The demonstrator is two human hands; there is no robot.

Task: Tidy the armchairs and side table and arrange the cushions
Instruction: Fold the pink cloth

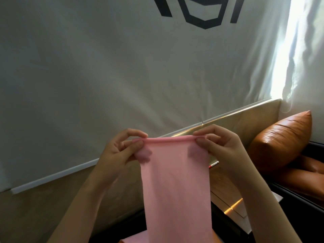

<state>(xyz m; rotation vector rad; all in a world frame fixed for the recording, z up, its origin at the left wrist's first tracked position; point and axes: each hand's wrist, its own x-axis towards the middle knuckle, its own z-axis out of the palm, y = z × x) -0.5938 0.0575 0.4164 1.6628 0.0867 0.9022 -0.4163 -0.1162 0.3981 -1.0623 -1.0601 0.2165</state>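
A pink cloth [177,186] hangs in front of me in a long strip, held up by its top edge. My left hand [122,151] pinches the top left corner and my right hand [219,148] pinches the top right corner. The cloth's lower end runs out of the bottom of the view. An orange leather cushion [280,142] leans upright at the right on an armchair [305,183] with an orange seat and dark frame. A wooden side table [226,188] shows behind the cloth, partly hidden by it and my right forearm.
A pen [213,164] lies on the side table near my right hand. A white sheet with a dark logo [122,67] hangs across the wall ahead. Bright light comes through a curtain [298,50] at the right. A dark edge runs below the table.
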